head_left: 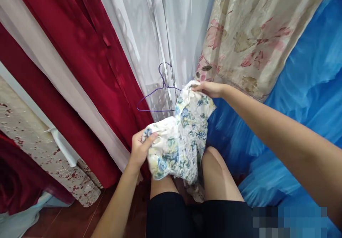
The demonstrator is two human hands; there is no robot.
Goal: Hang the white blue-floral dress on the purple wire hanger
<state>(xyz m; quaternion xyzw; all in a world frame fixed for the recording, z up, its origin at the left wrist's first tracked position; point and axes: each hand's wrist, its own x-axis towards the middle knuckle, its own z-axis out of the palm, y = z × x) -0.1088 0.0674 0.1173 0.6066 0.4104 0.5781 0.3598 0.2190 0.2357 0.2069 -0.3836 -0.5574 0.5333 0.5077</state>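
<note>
A white garment with blue and yellow flowers point(181, 142) hangs in front of my knees. My left hand point(141, 149) grips its lower left part, fingers closed on the cloth. My right hand point(210, 88) is stretched out further away and pinches the garment's top edge. A purple wire hanger point(157, 90) sits just behind the garment against a white sheer curtain point(149, 35), and the garment's top covers its right end.
Dark red curtains point(88, 63) hang at the left. A beige flowered fabric point(253, 35) and a blue cloth point(307, 99) fill the right. A spotted beige fabric point(40, 149) lies at the lower left above a wooden floor point(77, 220). My bare knees and black shorts point(197, 216) are below.
</note>
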